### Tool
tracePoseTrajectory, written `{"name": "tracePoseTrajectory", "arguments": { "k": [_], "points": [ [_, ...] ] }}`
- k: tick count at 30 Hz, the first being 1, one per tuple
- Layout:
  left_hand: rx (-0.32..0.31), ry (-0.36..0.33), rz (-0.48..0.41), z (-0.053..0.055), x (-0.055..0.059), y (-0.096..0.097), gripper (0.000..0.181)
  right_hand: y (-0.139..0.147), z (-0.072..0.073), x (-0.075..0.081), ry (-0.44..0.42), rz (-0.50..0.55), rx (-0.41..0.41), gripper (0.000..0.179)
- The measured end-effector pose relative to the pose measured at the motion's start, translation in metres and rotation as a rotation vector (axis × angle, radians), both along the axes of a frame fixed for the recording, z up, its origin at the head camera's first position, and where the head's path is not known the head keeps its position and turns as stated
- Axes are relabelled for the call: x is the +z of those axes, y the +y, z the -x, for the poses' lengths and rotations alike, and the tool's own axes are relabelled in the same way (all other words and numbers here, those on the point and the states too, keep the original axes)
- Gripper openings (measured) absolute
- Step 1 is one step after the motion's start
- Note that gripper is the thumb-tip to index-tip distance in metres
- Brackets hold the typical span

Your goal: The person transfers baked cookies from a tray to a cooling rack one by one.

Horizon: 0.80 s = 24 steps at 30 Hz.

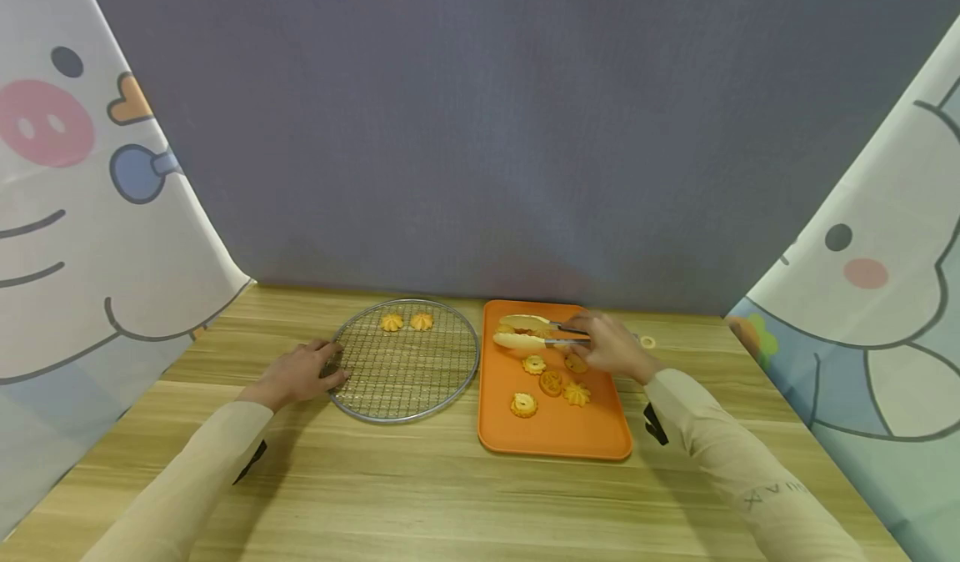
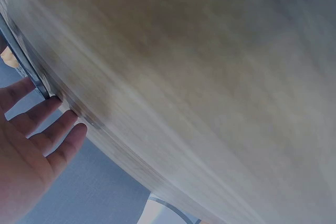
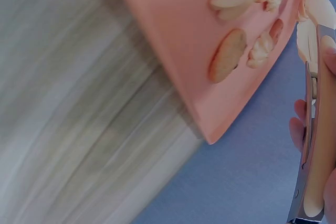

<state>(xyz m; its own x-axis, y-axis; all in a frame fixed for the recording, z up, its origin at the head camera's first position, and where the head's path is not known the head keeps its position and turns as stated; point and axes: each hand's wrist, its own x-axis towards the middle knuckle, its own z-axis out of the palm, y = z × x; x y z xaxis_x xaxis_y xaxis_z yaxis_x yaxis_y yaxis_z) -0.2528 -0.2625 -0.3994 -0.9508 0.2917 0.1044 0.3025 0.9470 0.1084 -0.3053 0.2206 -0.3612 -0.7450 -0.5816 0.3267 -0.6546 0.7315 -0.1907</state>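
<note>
My right hand holds a pair of tongs with cream tips, spread apart over the far left of an orange tray. Beside and between the tips lie cookies; whether the tips touch one I cannot tell. Nearer on the tray are a star-shaped cookie, a round brown cookie and several others. In the right wrist view the tongs cross the right edge. On a round wire rack sit two piped cookies. My left hand touches the rack's left rim, its fingers extended.
The wood-grain table bears both rack and tray, the rack left of the tray with a narrow gap. A grey-blue partition rises behind them. Cartoon-printed sheets stand at both sides.
</note>
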Motion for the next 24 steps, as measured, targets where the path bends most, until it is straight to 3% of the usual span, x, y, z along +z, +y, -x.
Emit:
{"name": "tracePoseTrajectory", "arguments": {
  "k": [8,24],
  "points": [
    [-0.001,0.007,0.003,0.002,-0.002,-0.001,0.057,-0.015,0.002,0.005,0.064,-0.014,0.037,0.031],
    [-0.008,0.010,0.001,0.001,-0.001,-0.001,0.057,-0.058,0.008,0.004,0.059,-0.050,0.090,0.033]
  ]
}}
